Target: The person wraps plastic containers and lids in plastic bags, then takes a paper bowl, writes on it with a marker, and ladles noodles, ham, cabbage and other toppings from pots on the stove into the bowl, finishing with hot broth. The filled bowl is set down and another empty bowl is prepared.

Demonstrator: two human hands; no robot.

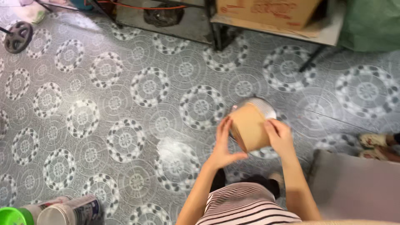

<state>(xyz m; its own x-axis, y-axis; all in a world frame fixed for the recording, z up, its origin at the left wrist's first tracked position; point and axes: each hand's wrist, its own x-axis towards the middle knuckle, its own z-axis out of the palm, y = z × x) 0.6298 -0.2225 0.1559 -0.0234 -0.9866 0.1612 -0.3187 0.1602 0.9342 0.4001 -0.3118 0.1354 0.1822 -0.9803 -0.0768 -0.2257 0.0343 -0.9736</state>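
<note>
Both hands hold a brown paper bowl [249,126] above the patterned tiled floor [125,104]: the left hand [223,143] has its fingers curled round the bowl's left side, and the right hand [280,135] has its fingers closed on the right rim. A white lid-like disc [262,105] shows just behind the bowl, and cans [71,210] stand at the floor's lower left corner.

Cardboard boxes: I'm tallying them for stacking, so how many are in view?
2: one brown cardboard box held between the left hand and right hand; one larger box on the shelf at top. Others may be hidden.
</note>
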